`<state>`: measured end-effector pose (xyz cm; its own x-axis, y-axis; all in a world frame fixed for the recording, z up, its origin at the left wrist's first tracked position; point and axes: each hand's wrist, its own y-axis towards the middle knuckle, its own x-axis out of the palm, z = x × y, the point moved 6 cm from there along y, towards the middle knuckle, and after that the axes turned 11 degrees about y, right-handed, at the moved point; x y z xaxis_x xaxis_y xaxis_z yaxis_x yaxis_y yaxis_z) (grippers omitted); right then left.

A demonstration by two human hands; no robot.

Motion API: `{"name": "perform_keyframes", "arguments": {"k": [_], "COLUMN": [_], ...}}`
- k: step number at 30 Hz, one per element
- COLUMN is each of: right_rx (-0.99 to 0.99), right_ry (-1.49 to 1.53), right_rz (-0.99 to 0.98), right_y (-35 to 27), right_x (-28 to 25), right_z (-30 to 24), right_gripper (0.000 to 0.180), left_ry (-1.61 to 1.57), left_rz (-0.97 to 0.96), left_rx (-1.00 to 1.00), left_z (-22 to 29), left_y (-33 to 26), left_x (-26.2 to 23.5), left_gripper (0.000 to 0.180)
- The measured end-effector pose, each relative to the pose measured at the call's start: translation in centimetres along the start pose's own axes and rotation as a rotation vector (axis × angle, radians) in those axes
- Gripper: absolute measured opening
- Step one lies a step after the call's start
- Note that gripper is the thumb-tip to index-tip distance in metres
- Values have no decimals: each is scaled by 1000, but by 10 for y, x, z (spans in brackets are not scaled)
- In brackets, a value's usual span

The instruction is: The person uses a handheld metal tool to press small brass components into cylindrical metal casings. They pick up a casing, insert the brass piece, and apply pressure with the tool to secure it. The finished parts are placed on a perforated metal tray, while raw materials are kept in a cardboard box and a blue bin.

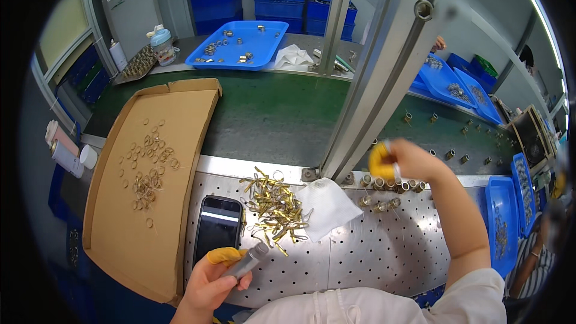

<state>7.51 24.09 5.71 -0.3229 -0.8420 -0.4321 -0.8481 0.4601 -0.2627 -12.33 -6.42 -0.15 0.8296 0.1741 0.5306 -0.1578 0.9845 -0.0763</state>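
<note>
In my left hand [207,285], low in the picture, a grey cylindrical rod [247,261] is gripped, its end pointing up and right. My right hand [411,159] is reached out beside the metal post, over the belt's near edge; its yellow-covered fingers are curled together and slightly blurred, hiding whatever they hold. Just below it, several short metal cylinders [380,206] stand and lie on the perforated metal table [384,258]. Beyond my left hand lies a heap of brass-coloured strips with wire loops [273,207], next to a white cloth [327,207].
A phone [217,228] lies beside a shallow cardboard tray [108,228] of thin rings. The metal post [384,72] rises between my hands. Behind runs a green belt [270,108] carrying small cylinders at right. A blue tray [279,36] stands beyond; another person's arm [531,264] shows at right.
</note>
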Motion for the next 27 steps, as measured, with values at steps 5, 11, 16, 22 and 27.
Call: {"name": "perform_keyframes", "arguments": {"k": [5,11,16,22,27], "right_rx": [-112,-413,-262,-98,-168], "right_ry": [196,-21,-91,-250,-648], "right_rz": [-23,185,319,750,579], "right_y": [-31,-25,-44,-27,23], "right_x": [81,123,63,-43,-44], "right_z": [-24,-41,0,62,57], "right_gripper": [13,31,18,21,12], "left_ry": [18,291,301,380,370], "left_rz": [-140,-303,-172,-306,-285], "left_rx": [-66,-397,-495,-568,-465], "left_z": [-13,-28,-51,-67,-66], "left_y": [7,28,25,47,73], "left_x": [30,102,101,132,161], "left_gripper": [45,49,40,35,32]}}
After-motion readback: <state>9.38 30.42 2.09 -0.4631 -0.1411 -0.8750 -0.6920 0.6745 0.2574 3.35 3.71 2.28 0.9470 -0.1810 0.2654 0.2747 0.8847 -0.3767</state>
